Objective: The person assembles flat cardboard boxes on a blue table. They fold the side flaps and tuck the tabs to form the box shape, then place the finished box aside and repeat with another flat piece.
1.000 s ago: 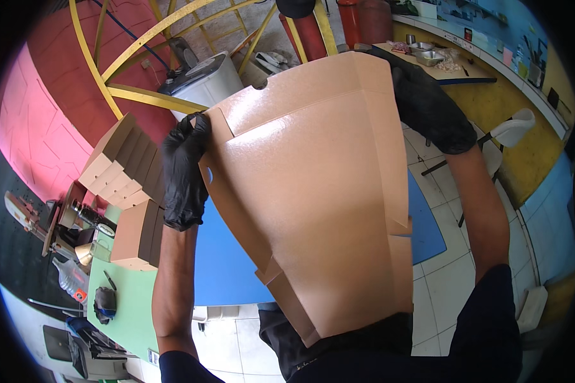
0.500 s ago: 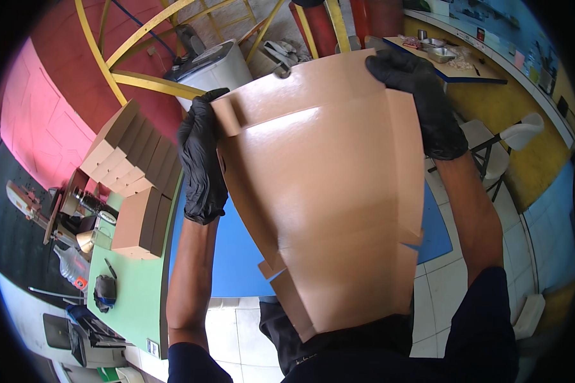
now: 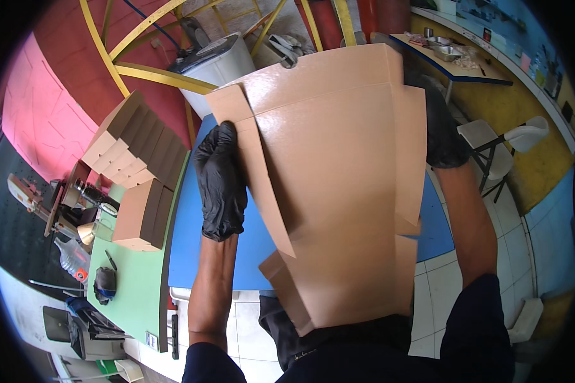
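Note:
A flat brown cardboard box blank (image 3: 332, 166) with creased flaps and cut slots is held up in front of my body, its lower end against my dark apron. My left hand (image 3: 222, 182), in a black glove, is closed on the long left flap, which is folded inward. Behind the right edge is my right hand (image 3: 442, 127), also gloved in black; it supports the blank, and the cardboard hides most of its fingers. Beneath the blank lies a blue tabletop (image 3: 195, 249).
On the left, a green table (image 3: 134, 287) carries stacked brown boxes (image 3: 137, 140), a glass jug and a dark pouch. A white washing machine (image 3: 220, 60) stands beyond, beside yellow metal bars. To the right are a folding chair (image 3: 485, 140) and a table with metal trays (image 3: 447, 54).
My left hand has moved down and inward, and the left flap now folds in toward the middle. My right hand has slipped further behind the right edge.

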Demonstrator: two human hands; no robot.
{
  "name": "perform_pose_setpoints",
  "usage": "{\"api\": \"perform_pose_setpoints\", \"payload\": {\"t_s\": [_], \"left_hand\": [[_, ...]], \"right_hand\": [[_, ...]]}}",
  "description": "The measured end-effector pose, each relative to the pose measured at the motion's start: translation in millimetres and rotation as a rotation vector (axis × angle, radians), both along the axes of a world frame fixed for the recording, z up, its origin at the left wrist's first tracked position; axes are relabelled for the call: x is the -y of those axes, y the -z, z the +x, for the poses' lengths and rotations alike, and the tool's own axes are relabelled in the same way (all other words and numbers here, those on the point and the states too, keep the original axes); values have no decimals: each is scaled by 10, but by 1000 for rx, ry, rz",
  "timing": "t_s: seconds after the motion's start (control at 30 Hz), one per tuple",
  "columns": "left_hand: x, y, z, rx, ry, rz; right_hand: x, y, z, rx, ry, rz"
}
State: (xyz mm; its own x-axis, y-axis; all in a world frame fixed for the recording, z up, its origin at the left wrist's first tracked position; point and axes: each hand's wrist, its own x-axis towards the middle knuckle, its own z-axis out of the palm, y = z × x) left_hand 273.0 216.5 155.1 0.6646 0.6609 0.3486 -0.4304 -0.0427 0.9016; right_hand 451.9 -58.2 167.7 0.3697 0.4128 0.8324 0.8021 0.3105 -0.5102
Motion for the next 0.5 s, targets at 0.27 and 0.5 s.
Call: {"api": "perform_pose_setpoints", "payload": {"t_s": [0.27,0.5], "left_hand": [[-28,15,15,63,-80,30],[90,383,-151,10,86,-194]], "right_hand": [[-106,155,-292,-366,55,24],[-367,165,-219,-687,122,257]]}}
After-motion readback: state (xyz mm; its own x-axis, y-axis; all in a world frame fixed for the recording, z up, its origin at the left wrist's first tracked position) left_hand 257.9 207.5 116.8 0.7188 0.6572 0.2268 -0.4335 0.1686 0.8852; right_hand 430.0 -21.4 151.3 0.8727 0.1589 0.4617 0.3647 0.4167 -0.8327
